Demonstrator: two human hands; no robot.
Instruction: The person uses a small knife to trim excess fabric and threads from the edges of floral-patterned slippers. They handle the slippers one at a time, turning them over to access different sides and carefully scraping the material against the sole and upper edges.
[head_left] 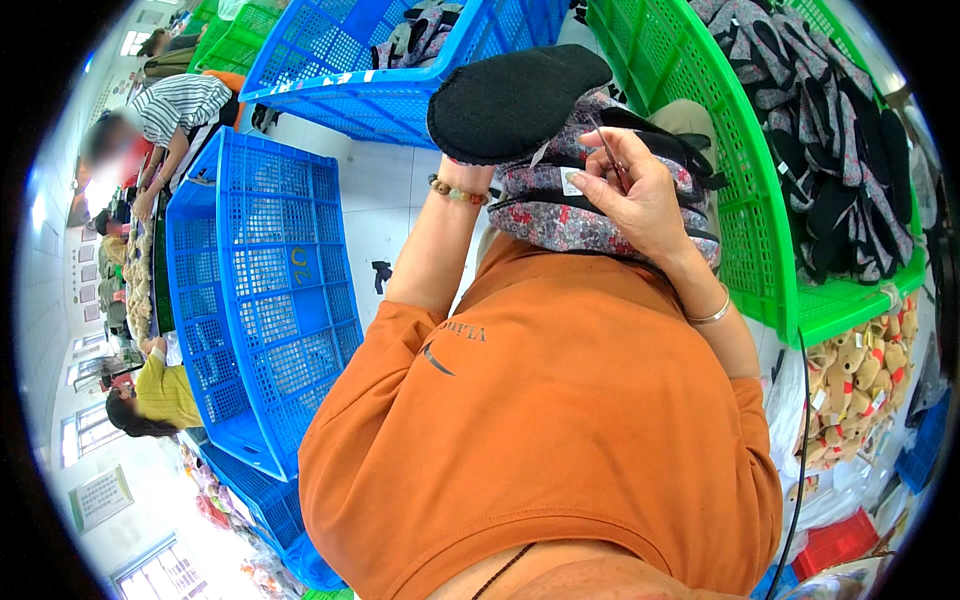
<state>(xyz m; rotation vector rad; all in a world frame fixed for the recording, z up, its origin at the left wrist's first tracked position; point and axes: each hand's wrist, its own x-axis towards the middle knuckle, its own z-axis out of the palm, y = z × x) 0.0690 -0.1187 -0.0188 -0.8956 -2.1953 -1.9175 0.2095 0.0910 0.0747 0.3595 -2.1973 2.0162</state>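
My left hand [469,176] is raised under a slipper [515,105] whose black, fuzzy sole faces up. The slipper hides its fingers; only the base of the hand and the beaded wrist show. Close by on the right, my right hand [640,190] is closed around small dark scissors [617,165], their blades pointing toward the slipper's edge. A white tag [570,181] lies by the right fingertips. Beneath both hands, several grey-and-red floral slippers [600,228] with black trim are stacked on my lap.
A green crate [735,200] at my right holds many floral slippers [820,130]. Blue crates stand at the left [285,270] and ahead [350,105]. Tan plush toys [855,385] lie beyond the green crate. A black cable [803,440] runs down the right side. Other people sit at far left.
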